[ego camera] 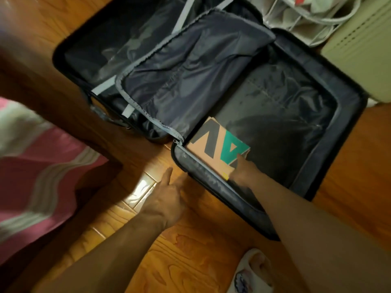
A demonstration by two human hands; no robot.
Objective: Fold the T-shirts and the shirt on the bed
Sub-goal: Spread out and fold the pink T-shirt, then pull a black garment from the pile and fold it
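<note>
Bed [38, 166], under pink striped bedding, shows at the left; no shirts visible. Right hand [243, 172] presses straight fingers on a cardboard box [213, 142] inside the open suitcase [347, 115]. Left hand [167, 199] hovers relaxed above the wooden floor [190, 261].

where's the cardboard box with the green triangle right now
In the head view the cardboard box lies in the near left corner of the right half of the open suitcase, beside the zipped divider flap, with the right hand touching its near edge.
</note>
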